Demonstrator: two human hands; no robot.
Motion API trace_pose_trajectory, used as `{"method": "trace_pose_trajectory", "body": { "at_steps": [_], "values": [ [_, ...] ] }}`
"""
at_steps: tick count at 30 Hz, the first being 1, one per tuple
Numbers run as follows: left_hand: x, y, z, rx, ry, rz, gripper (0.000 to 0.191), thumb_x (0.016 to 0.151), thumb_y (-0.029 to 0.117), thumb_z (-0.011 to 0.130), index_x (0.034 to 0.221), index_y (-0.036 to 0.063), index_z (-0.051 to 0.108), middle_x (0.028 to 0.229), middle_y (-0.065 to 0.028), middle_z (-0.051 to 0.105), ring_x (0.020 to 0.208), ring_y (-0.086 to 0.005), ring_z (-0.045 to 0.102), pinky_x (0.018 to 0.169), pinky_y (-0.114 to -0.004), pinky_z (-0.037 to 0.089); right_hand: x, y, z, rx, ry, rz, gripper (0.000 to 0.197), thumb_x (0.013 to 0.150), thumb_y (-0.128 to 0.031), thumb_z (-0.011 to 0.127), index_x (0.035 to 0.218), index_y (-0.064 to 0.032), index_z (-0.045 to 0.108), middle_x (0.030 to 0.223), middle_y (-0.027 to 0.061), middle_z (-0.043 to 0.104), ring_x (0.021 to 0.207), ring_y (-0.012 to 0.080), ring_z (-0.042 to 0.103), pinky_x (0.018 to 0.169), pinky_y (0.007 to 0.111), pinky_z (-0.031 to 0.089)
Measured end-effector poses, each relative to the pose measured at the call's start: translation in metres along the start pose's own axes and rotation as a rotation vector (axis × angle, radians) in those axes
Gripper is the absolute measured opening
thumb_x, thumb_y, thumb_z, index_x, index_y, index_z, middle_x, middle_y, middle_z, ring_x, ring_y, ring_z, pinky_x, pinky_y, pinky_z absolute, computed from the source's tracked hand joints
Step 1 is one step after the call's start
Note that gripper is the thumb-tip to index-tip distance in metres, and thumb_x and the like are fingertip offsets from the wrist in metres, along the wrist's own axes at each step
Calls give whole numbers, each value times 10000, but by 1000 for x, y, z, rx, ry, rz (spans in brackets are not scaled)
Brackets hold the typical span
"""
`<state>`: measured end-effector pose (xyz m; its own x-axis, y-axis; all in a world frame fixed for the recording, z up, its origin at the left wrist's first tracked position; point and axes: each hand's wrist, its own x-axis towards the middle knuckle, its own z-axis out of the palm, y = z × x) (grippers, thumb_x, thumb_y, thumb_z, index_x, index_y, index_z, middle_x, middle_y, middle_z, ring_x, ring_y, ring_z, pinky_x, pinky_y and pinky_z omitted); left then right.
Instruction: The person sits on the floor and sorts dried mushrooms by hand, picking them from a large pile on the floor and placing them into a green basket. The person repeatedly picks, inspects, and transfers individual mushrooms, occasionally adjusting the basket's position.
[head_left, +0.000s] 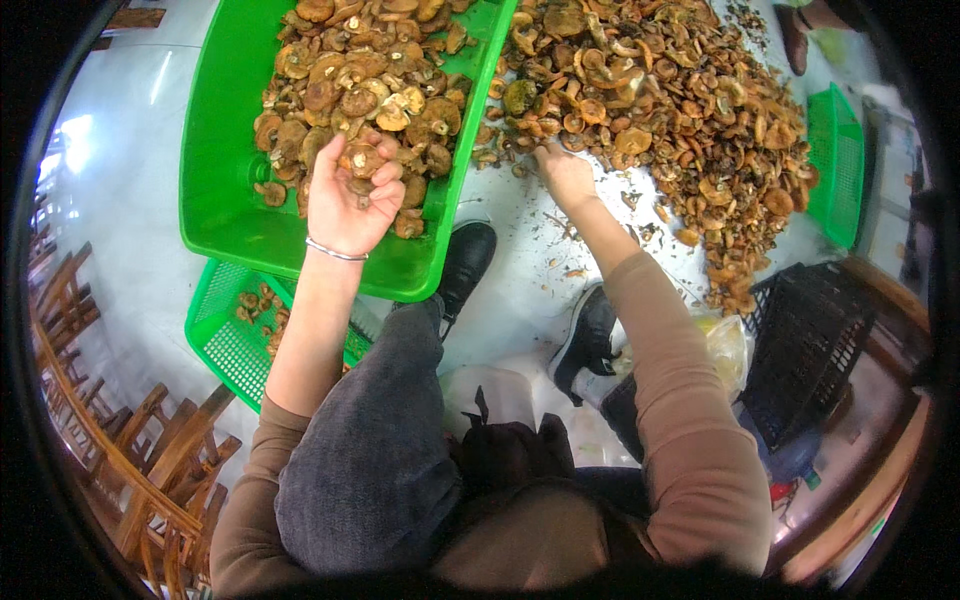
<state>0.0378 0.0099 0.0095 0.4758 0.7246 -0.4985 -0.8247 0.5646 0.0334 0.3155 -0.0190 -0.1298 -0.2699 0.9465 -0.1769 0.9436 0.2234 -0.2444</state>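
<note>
My left hand (352, 195), palm up with curled fingers, holds a brown mushroom (361, 159) with a pale cut stem. It is above a green plastic tub (232, 217) partly filled with brown mushrooms (330, 75). My right hand (566, 176) reaches down to the near edge of a large heap of mushrooms (675, 112) spread on the pale floor. Its fingertips are hidden against the heap, so whether they grip a piece cannot be told.
Below the tub is a green perforated basket (225, 360) with small mushrooms. A black plastic crate (806, 352) and a clear plastic bag (727, 349) stand at right. Another green basket (836, 165) lies beyond the heap. Wooden chairs (142, 465) fill the left. A person's shoe (791, 37) shows at top right.
</note>
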Motion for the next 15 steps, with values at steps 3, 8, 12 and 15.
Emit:
{"method": "trace_pose_trajectory", "body": {
  "at_steps": [3, 8, 12, 15],
  "values": [
    [-1, -12, 7, 151, 134, -19, 414, 891, 359, 383, 1118, 18, 442, 989, -116, 504, 581, -127, 410, 450, -204, 356, -10, 2, -8, 408, 7, 162, 105, 787, -107, 512, 855, -27, 526, 752, 83, 543, 646, 194, 594, 523, 315, 477],
    [1, -3, -23, -67, -25, -100, 527, 902, 423, 348, 1221, 5, 381, 1085, -143, 506, 554, -90, 407, 421, -182, 358, -35, 5, -37, 1642, -154, 666, 189, 841, -166, 489, 931, -6, 534, 715, 16, 522, 578, 82, 519, 498, 204, 422],
    [-1, 6, -30, -173, 78, 26, 598, 897, 457, 327, 1234, -37, 327, 1137, -165, 483, 554, -93, 399, 415, -184, 341, -32, -2, -22, 1367, -191, 574, 240, 846, -166, 491, 1023, -5, 500, 694, 21, 512, 533, 89, 485, 494, 227, 417],
    [-7, 2, -24, -199, 155, 66, 647, 889, 485, 314, 1247, -53, 279, 1195, -180, 450, 540, -92, 393, 402, -184, 342, -13, -25, -6, 803, -63, 376, 365, 812, -188, 543, 1127, -25, 455, 696, 119, 574, 564, 214, 559, 536, 306, 445]
  ]
}}
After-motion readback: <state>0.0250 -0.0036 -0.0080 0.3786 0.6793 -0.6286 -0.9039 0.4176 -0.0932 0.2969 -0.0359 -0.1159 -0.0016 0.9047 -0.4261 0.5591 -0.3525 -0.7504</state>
